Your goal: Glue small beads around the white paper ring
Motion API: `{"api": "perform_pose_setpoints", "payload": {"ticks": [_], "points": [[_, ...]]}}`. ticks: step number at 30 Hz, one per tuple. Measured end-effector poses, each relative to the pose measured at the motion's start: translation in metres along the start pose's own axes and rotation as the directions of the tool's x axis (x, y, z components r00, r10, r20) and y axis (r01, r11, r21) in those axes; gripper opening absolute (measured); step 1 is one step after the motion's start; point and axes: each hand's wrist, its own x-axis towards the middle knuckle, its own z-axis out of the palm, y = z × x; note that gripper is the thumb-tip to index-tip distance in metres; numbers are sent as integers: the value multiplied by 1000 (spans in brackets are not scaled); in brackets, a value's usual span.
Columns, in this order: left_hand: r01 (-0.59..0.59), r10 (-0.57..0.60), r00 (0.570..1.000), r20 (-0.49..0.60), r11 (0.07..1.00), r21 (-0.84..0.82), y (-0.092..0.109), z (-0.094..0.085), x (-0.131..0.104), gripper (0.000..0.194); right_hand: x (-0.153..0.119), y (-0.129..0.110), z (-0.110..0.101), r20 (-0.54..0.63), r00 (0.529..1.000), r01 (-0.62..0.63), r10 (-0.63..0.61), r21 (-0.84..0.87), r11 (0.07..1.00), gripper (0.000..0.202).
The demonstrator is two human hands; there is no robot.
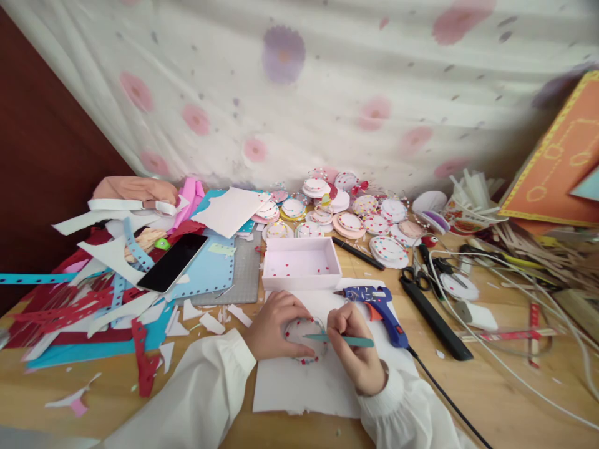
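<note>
My left hand [277,329] curves around a round white disc [296,335], with its thumb and fingers at the disc's edge. Small red stars and beads dot the rim of this disc, which lies on a sheet of white paper [299,390]. Pinched in my right hand [356,349] are slim teal tweezers [360,342], their pointed end over the middle of the disc. Just beyond my hands stands an open white box [302,284] with a few tiny red pieces inside. A blue glue gun [381,305] rests on the paper to the right of my right hand.
Several decorated discs [350,223] crowd the back. Paper scraps and a black phone [173,263] cover the left, beside a grey cutting mat [248,268]. On the right are scissors [416,279], a black bar [435,318], a white cable [510,374] and a cup of glue sticks [472,209].
</note>
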Motion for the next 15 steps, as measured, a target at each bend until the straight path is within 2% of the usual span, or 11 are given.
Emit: {"api": "perform_pose_setpoints", "payload": {"ticks": [6,9,12,15], "points": [[9,-9,1000,-6,1000,6,2,-1,1,44,1,-2,0,-25,1000,12,-10,68,998,19],[19,-19,1000,-3,1000,-21,2,-2,1,50,1,-4,1,-114,993,37,-27,94,995,18],[44,-44,999,-6,996,-74,-1,-2,-2,72,2,-5,0,-260,964,68,-54,44,997,10],[75,-91,994,-59,969,-234,-4,-1,-7,95,4,-3,-3,-338,934,94,-117,-84,992,4]]}}
